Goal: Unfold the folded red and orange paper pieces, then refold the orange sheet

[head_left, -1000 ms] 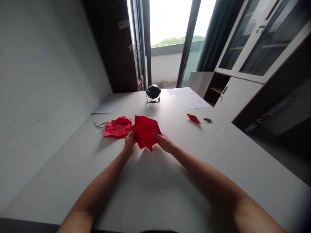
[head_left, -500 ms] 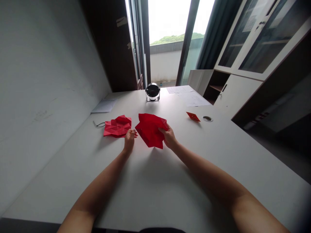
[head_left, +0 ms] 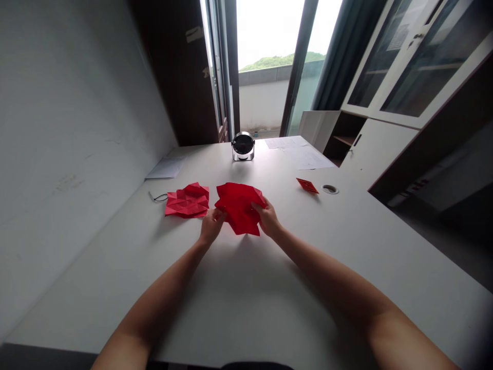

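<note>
A creased sheet of red paper (head_left: 241,205) is held up, tilted, over the white table. My right hand (head_left: 268,218) grips its right edge, the thumb on the near face and the fingers behind. At the left edge my left hand (head_left: 213,224) pinches the same sheet between thumb and fingers. Just left of that hand lies a second creased red paper (head_left: 187,200), flat on the table with many fold lines. Fingers behind the held sheet are partly hidden.
A round black device on a metal stand (head_left: 243,146) stands at the back. White papers (head_left: 304,154) lie back right, another paper (head_left: 165,168) back left. A small red folded piece (head_left: 307,185) sits beside a cable hole (head_left: 329,189). A dark cord loop (head_left: 159,198) is at left.
My left hand has moved right and taken hold of the red paper's left edge. The right hand keeps its grip in about the same place.
</note>
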The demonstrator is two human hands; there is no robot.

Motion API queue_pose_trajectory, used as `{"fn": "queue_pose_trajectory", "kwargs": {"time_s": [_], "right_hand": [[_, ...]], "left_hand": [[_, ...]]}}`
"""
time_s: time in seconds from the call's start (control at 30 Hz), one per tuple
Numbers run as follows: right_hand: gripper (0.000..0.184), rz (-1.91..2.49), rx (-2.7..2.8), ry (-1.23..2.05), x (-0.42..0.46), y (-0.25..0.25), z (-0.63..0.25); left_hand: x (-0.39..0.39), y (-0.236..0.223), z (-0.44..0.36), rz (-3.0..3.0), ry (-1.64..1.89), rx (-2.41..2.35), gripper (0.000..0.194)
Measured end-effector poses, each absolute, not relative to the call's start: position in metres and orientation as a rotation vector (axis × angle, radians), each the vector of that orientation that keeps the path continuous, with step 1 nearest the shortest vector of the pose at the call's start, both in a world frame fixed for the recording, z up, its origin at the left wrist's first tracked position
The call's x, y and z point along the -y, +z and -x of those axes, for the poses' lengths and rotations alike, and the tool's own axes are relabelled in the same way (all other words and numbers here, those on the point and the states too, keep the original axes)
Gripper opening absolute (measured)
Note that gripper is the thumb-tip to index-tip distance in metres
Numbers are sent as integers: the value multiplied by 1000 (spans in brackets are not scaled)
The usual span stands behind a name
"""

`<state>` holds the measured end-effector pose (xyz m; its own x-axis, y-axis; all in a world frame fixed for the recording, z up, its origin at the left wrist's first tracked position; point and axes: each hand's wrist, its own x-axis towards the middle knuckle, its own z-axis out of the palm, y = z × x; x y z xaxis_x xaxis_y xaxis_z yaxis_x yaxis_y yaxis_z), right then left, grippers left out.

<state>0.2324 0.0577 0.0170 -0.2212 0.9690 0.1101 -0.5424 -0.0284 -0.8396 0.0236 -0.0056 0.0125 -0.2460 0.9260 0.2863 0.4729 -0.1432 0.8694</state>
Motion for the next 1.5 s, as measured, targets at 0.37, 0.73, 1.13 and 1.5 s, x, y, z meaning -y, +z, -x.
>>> {"fn": "queue_pose_trajectory", "kwargs": {"time_s": [0.37, 0.73, 1.13, 1.5], "right_hand": [[40, 668, 883, 1453, -79, 10, -249], [33, 746, 1136, 1452, -68, 9, -243], [31, 755, 1278, 1401, -57, 17, -237], [31, 807, 1164, 1486, -64, 11, -241]], "left_hand": [[-5, 1, -1, -1061, 1496, -1245, 25], [-1, 19, 1, -993, 1289, -1177, 59], [-1, 13, -10, -943, 1414, -1246, 49], [0, 13, -8, -840, 1406, -1131, 47]]}}
